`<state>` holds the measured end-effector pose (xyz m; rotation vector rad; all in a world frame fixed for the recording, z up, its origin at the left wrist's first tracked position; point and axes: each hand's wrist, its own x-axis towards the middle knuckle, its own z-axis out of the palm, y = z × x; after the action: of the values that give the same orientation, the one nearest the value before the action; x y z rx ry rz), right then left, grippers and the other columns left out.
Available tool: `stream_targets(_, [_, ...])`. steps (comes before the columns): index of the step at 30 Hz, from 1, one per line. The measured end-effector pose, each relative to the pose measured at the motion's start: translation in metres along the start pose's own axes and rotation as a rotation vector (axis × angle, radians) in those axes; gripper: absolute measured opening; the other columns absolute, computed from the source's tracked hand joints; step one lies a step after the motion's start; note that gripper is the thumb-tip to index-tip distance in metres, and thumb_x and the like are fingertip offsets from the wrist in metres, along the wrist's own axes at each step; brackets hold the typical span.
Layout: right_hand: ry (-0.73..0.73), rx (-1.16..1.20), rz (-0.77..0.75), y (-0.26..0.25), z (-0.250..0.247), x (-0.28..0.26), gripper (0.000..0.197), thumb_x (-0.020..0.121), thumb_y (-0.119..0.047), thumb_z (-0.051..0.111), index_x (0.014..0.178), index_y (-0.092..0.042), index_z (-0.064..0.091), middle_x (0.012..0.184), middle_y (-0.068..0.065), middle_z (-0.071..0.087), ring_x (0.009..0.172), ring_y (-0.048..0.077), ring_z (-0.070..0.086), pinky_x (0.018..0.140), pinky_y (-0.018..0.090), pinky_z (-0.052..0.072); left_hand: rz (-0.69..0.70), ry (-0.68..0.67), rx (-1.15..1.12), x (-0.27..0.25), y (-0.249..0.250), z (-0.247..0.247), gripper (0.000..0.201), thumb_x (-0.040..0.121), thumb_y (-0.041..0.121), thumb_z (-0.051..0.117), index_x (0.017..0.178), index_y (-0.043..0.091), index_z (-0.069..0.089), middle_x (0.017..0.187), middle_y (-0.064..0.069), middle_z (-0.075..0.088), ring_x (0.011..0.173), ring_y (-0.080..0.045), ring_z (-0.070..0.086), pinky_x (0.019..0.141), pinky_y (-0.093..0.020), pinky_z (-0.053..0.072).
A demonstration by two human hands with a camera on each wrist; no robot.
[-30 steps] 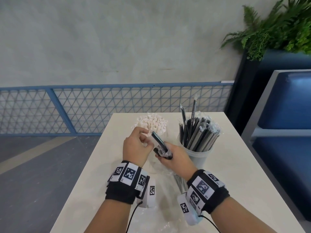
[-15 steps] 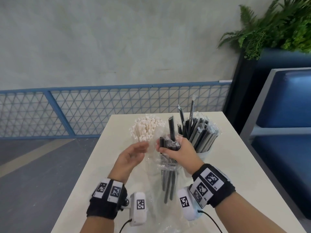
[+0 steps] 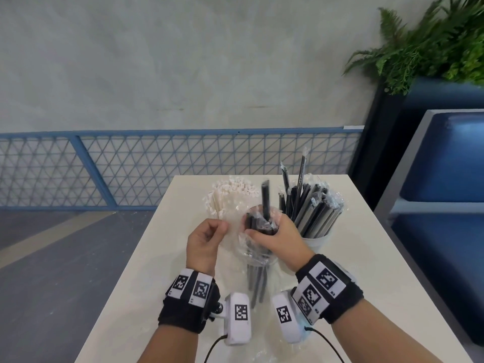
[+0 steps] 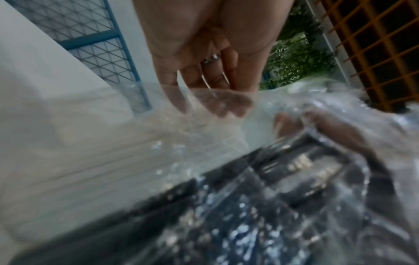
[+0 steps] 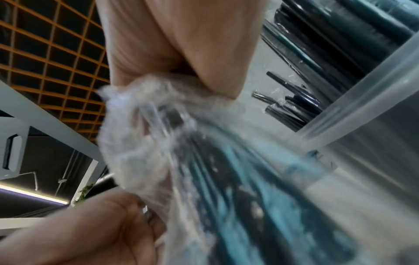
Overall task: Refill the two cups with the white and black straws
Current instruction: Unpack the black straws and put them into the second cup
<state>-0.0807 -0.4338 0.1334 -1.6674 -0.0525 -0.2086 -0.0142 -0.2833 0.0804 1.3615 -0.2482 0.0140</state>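
Note:
On the cream table [image 3: 366, 271] stand two cups: one of white straws [image 3: 230, 191] at the back, and a translucent cup [image 3: 318, 242] packed with wrapped black straws [image 3: 311, 208] to its right. My right hand [image 3: 262, 231] grips a bundle of black straws [image 3: 258, 224] through a clear plastic bag [image 3: 235, 239], held upright just left of the black-straw cup. One straw [image 3: 265, 203] sticks up out of the bundle. My left hand [image 3: 222, 227] pinches the bag's left edge. In the left wrist view, the left hand's fingers [image 4: 204, 80] lie behind the film. The right wrist view shows the bag [image 5: 140, 143] and cup rim [image 5: 353, 100].
A blue mesh railing [image 3: 157, 166] runs behind the table. A blue seat [image 3: 445, 179] and a dark planter with ferns [image 3: 419, 48] stand to the right. Grey floor [image 3: 52, 258] lies left of the table. Loose clear film [image 3: 262, 344] lies near the table's front edge.
My right hand has raised the bagged black straws upright beside the black-straw cup. My left hand, open half a second ago, now has its fingers curled on the bag's edge.

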Motion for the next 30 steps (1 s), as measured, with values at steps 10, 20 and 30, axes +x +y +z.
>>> stream_targets(10, [0.135, 0.333, -0.107, -0.025, -0.006, 0.007, 0.02, 0.084, 0.01, 0.056, 0.09, -0.009, 0.06, 0.081, 0.004, 0.069, 0.083, 0.017, 0.067, 0.085, 0.035, 0.054, -0.252, -0.456, -0.003, -0.011, -0.011, -0.017, 0.09, 0.049, 0.024, 0.089, 0.127, 0.025, 0.044, 0.108, -0.003, 0.068, 0.098, -0.013, 0.067, 0.072, -0.024, 0.055])
stream_targets(20, [0.302, 0.52, -0.153, -0.048, -0.021, 0.019, 0.021, 0.08, -0.003, 0.065, 0.1, -0.008, 0.061, 0.087, 0.007, 0.069, 0.089, 0.023, 0.067, 0.085, 0.036, 0.054, -0.27, -0.328, 0.204, -0.029, -0.034, -0.011, 0.055, 0.047, 0.019, 0.091, 0.094, 0.018, 0.062, 0.086, 0.007, 0.074, 0.088, -0.007, 0.068, 0.079, -0.023, 0.053])
stream_targets(30, [0.303, 0.19, -0.211, -0.061, -0.024, 0.013, 0.021, 0.082, -0.006, 0.065, 0.1, -0.003, 0.058, 0.091, 0.006, 0.063, 0.091, 0.021, 0.063, 0.087, 0.036, 0.053, -0.197, -0.289, 0.16, -0.019, -0.024, -0.003, 0.028, 0.061, 0.002, 0.083, 0.075, 0.013, 0.061, 0.064, 0.006, 0.068, 0.067, -0.008, 0.064, 0.069, -0.022, 0.053])
